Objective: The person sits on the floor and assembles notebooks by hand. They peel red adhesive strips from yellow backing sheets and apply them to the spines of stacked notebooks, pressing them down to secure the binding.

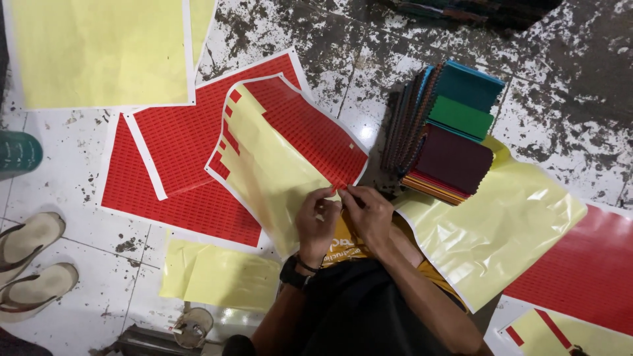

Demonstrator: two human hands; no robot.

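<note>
Red label sheet (297, 132), yellow backing

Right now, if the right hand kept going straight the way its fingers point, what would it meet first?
The right hand points up-left, pinching the sticker sheet edge with the left hand. It would probably slide first over that sheet's red stickers, though depth is unclear.

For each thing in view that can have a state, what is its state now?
Left hand: fingers pinched on the held sticker sheet's edge.
Right hand: fingers pinched on the same edge.
Held sticker sheet: lifted, curved, partly stripped to yellow backing.
Red sheets on the floor: flat, overlapping.
Yellow backing sheet: bare, wrinkled.
Notebook stack: fanned, closed.
Sandals: lying side by side, not worn.
</note>
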